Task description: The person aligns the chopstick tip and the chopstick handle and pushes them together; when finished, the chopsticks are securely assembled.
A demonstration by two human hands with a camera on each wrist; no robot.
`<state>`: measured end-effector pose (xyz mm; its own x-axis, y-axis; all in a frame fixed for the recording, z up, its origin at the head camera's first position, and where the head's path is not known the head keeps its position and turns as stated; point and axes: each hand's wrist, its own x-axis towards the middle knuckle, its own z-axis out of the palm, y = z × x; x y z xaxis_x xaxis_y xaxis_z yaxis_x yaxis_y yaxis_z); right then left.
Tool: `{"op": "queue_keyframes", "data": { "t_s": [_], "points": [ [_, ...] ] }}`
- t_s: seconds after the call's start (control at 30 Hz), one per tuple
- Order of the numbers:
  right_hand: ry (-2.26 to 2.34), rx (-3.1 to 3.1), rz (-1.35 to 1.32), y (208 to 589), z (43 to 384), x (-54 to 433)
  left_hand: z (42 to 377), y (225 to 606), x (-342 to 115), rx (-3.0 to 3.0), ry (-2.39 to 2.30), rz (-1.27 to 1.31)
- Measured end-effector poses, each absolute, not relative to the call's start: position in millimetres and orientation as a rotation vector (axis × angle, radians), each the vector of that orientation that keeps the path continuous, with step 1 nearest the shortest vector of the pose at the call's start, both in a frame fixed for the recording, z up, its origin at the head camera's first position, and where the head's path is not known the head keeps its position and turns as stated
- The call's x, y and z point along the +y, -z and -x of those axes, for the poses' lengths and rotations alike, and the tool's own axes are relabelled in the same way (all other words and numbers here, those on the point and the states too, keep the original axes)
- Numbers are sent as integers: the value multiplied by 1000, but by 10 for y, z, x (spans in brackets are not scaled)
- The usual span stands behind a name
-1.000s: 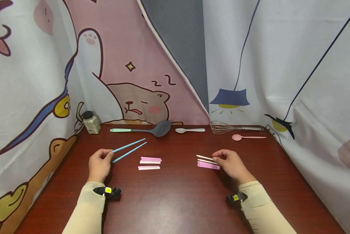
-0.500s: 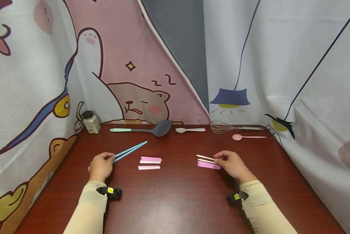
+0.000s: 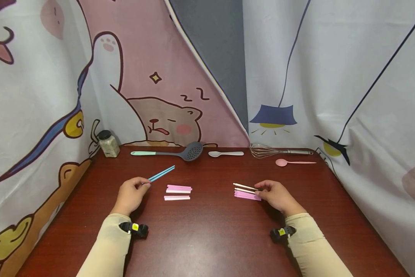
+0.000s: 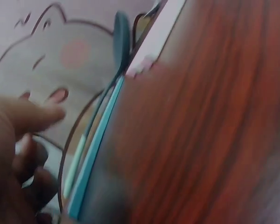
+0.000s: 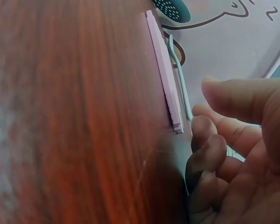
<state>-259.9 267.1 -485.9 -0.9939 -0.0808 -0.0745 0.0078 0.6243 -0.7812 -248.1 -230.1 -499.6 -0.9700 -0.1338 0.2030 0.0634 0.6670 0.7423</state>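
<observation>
In the head view, my left hand [image 3: 130,195] is over the near part of a pair of blue chopsticks [image 3: 162,173], hiding that end. The left wrist view shows its thumb [image 4: 42,116] apart from loosely curled fingers, with a blue chopstick [image 4: 95,149] lying past them on the table. My right hand [image 3: 276,196] is at the right ends of some cream sticks [image 3: 243,187], just behind several pink sticks [image 3: 246,195]. Seen from the right wrist, thumb and fingers [image 5: 207,149] stand apart beside a pink stick bundle [image 5: 164,70].
Pink and white sticks [image 3: 178,188] lie in two small groups mid-table. Along the back are a lidded jar [image 3: 108,144], a slotted skimmer [image 3: 192,151], a white spoon [image 3: 226,154], a whisk [image 3: 280,151] and a pink spoon [image 3: 295,162]. Printed curtains surround the brown table [image 3: 200,238].
The blue chopsticks, spread a second ago, now lie close together and parallel. My left hand has moved right along them. My right hand has shifted slightly right and nearer.
</observation>
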Motion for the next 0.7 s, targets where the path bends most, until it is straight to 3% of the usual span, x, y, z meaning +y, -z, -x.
{"op": "queue_keyframes", "data": {
  "t_s": [0.27, 0.7],
  "points": [
    [1255, 2747, 118, 4864, 2607, 2658, 2403, 4952, -1920, -2785, 1270, 368],
    [1165, 2786, 79, 4856, 2597, 2625, 2357, 4965, -1767, -2871, 1148, 435]
  ]
}}
